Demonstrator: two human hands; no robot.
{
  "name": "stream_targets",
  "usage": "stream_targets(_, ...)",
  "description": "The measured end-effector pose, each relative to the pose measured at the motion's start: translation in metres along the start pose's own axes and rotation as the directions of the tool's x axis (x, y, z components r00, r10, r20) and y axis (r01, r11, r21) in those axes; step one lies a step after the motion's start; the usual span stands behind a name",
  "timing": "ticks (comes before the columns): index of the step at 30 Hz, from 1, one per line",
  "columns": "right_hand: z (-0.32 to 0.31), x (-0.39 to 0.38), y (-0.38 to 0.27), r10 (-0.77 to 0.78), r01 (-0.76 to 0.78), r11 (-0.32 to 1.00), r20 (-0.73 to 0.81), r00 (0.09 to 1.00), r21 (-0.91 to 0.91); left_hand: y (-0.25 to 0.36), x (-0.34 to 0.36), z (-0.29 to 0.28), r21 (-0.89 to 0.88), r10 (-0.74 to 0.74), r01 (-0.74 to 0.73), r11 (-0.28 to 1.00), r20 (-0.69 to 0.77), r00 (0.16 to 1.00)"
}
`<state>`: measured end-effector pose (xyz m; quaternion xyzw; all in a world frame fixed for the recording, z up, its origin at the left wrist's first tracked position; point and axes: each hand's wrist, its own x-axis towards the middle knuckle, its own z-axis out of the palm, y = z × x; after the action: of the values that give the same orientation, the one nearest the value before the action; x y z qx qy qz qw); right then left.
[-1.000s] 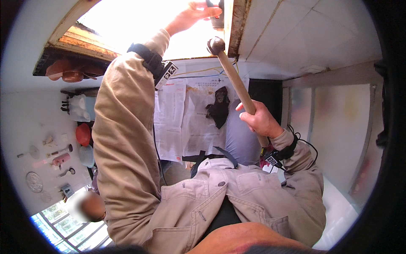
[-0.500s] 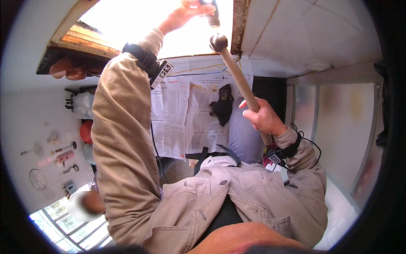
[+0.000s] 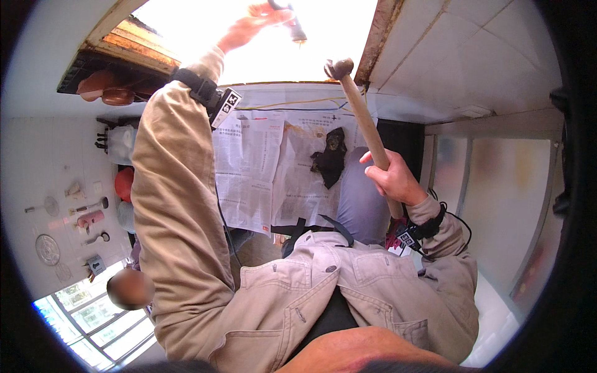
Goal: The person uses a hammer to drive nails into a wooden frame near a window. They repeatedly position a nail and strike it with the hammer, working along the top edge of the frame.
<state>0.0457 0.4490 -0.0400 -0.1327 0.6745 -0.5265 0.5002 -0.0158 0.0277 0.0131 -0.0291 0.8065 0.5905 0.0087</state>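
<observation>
Left hand [image 3: 254,23] reaches far forward; right hand [image 3: 397,180] (nearer) grips a hammer [image 3: 368,124].

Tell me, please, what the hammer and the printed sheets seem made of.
Hammer handle: probably wood, matt and pale tan.
Hammer head: apparently metal, dark with a slight shine.
Printed sheets: likely newsprint paper, matt, with fold creases and text columns.

Hammer handle [image 3: 369,133]: pale tan. Hammer head [image 3: 339,68]: dark brown. Held piece [image 3: 297,30], far side: dark grey. Jacket [image 3: 286,286]: plain beige. Newspaper [image 3: 245,168]: white, grey print rows, brownish stain. Scrap [image 3: 331,165]: black.
</observation>
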Motion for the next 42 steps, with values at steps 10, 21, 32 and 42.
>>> stream_targets(10, -0.001, 0.011, 0.009, 0.017, -0.018, 0.999, -0.024, 1.0, -0.027, 0.007, -0.029, -0.024, 0.097, -0.025, 0.028, 0.995, -0.034, 0.999)
stream_targets(21, -0.002, 0.014, 0.009, -0.016, 0.015, 0.999, -0.03, 0.999, -0.048, -0.001, -0.028, -0.032, 0.131, -0.004, 0.016, 0.991, -0.084, 0.996)
stream_targets(32, -0.003, 0.024, 0.009, -0.037, 0.035, 0.997, -0.036, 0.999, -0.068, -0.011, -0.019, -0.029, 0.096, 0.039, -0.023, 0.995, -0.163, 0.986)
stream_targets(42, -0.006, 0.028, 0.006, -0.022, 0.02, 0.997, -0.035, 0.999, -0.079, 0.011, -0.029, -0.02, 0.186, 0.057, -0.023, 0.982, -0.178, 0.982)
